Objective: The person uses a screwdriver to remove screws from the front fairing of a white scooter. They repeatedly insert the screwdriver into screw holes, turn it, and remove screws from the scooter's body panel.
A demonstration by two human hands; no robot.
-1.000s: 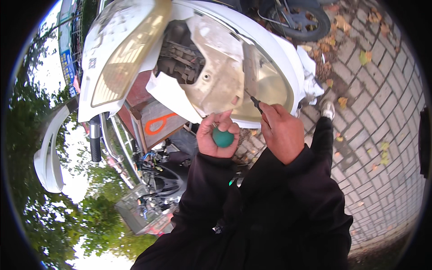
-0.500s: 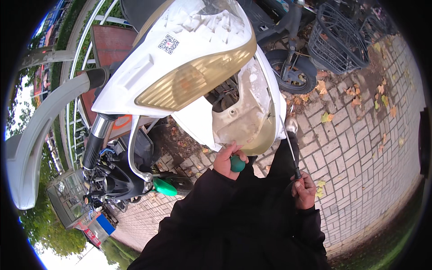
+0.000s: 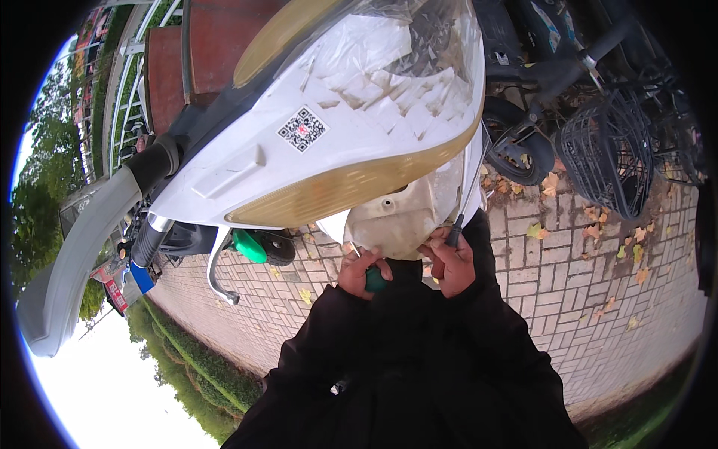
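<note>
My left hand (image 3: 359, 271) is closed around a round green object (image 3: 376, 280), with its fingertips at the lower left edge of a dirty beige plastic part (image 3: 393, 224) on the white scooter front panel (image 3: 359, 127). My right hand (image 3: 452, 266) grips a screwdriver with a black handle (image 3: 454, 236), its long shaft pointing up along the part's right side. The fingers of that hand reach to the part's lower right. A yellowed lamp lens (image 3: 314, 196) runs across the panel above both hands. The tip of the screwdriver is hard to make out.
A grey handlebar guard (image 3: 82, 247) and a brake lever (image 3: 224, 273) are at left. Behind are a reddish board (image 3: 164, 78), railings, a scooter with a green fender (image 3: 250, 245) and bikes with a wire basket (image 3: 606, 153). Brick paving (image 3: 568, 314) with leaves surrounds me.
The view has swung, so the panel's upper face and lens fill more of it. My right hand has moved up and inward beside the beige part, nearer my left hand, which still holds the green object.
</note>
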